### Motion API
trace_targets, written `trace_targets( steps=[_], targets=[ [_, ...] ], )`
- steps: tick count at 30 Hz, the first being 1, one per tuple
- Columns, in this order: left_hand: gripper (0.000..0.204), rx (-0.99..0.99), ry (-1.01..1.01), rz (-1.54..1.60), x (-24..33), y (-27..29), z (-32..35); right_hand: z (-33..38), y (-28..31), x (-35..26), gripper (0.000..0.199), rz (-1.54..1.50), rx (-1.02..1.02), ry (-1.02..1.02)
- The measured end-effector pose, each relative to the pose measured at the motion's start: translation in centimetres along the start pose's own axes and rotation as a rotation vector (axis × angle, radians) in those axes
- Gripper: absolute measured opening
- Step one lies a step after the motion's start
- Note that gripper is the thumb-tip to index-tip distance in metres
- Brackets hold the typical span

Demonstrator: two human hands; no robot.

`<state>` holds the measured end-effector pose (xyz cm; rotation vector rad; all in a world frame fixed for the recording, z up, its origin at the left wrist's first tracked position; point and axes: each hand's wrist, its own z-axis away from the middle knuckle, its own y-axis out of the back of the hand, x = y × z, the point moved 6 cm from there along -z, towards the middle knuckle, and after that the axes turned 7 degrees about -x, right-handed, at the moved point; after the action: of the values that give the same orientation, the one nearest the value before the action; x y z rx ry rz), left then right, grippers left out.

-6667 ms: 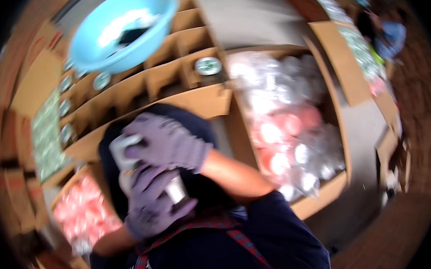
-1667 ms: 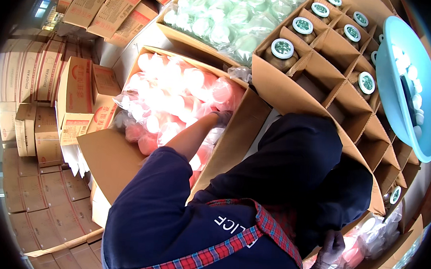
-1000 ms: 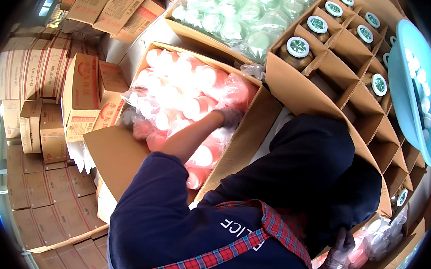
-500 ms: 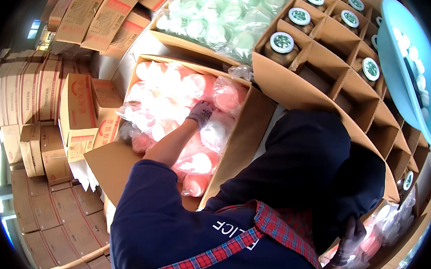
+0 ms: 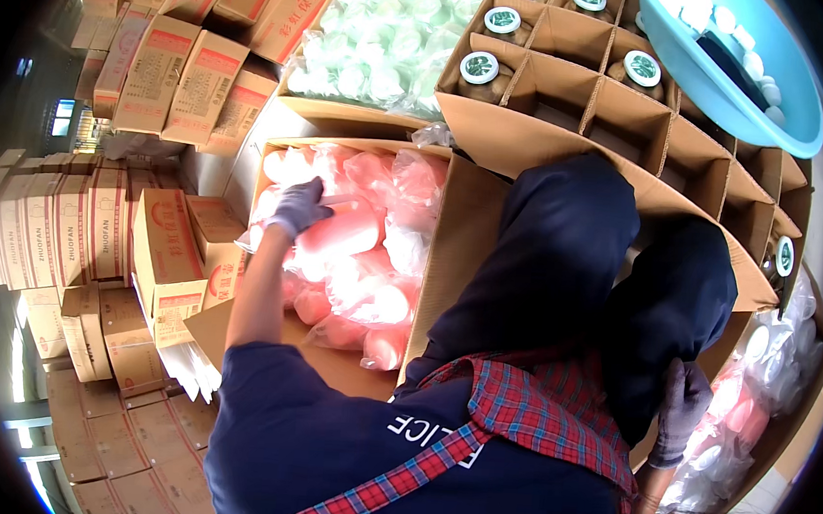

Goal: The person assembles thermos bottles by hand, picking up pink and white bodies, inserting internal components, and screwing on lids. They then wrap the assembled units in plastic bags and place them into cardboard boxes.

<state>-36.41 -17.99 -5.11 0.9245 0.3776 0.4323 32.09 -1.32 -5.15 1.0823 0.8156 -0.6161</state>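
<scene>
My left hand [image 5: 298,209], in a grey glove, is over the left part of a cardboard box [image 5: 348,371]. Its thumb stands apart from the fingers, and it rests against pink rounded pieces [image 5: 342,234] wrapped in clear plastic; nothing shows held. Strong sunlight washes out part of the pile. At the lower right, my gloved right hand [image 5: 685,410] lies beside my knee with its fingers stretched along the dark trouser leg [image 5: 667,315]. Beside that hand are more plastic-wrapped pink and white pieces [image 5: 737,409] in another box.
Beyond the pink pile is a box of green plastic-wrapped pieces [image 5: 396,44]. A divided carton [image 5: 570,125] in front of my knees holds several jars with green-and-white lids [image 5: 480,68]. A blue basin [image 5: 786,134] with white pieces overlaps its far right. Stacked cartons [image 5: 172,82] line the left.
My left hand has moved left across the pink pile, and its fingers have spread. The view has shifted, so the basin and divided carton sit higher. My right hand remains by the knee.
</scene>
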Motion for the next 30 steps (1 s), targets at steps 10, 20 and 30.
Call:
trace_targets(
  steps=[10,20,30],
  targets=[
    [0.021,0.217,-0.692,1.57,26.8,9.4,12.9,-2.2,-0.9,-17.2,0.094,-0.025,-0.064,0.867],
    [0.041,0.547,-1.237,0.957,42.9,12.7,11.0,-2.8,0.9,-16.7,0.053,0.283,0.287,0.777],
    [0.074,-0.081,-1.18,1.442,45.0,12.4,8.8,-3.8,4.2,-10.7,0.07,0.209,0.358,0.677]
  ],
)
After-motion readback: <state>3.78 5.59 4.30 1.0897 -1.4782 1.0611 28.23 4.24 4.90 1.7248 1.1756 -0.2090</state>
